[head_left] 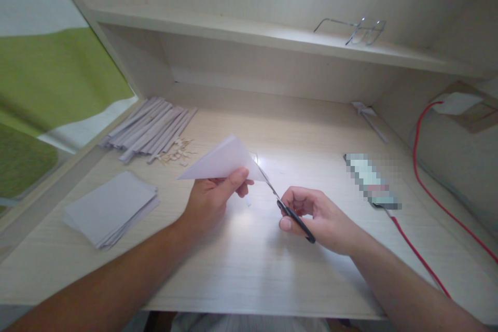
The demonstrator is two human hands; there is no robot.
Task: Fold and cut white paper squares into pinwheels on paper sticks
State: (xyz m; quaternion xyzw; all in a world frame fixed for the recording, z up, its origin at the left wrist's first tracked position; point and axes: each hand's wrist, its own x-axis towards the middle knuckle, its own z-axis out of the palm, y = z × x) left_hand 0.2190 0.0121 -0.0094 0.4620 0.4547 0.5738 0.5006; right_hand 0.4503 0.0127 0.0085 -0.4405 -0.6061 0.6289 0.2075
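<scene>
At the far left of the pale wood-grain desk (241, 270) lies a fan of rolled paper sticks (150, 132), thin grey tubes laid side by side, with a scatter of small tan scraps (177, 154) at their near end. Nearer, a flat stack of paper sheets (111, 207) sits squared but slightly splayed at its edges.

The left hand (212, 199) is closed in a pinch on a folded paper triangle (223, 161), thumb on top and fingers curled beneath, holding it just above the desk near the middle. The sheet looks thin, matte and crisp-edged, so it could buckle or slip if the pinch loosens.

The right hand (319, 218) is wrapped around the black handles of a pair of scissors (286, 202), fingers curled shut through them; the narrow metal blades reach up and left to touch the triangle's right corner. How far apart the blades stand cannot be told. With the thumb so close to the blades, a nick looks possible, and a slanted approach could tear the paper instead of shearing it.

To the right lies a blurred flat object (371, 181) with a red cable (428, 192) trailing near and right. Wire-framed glasses (360, 31) rest on the far shelf (249, 33).
</scene>
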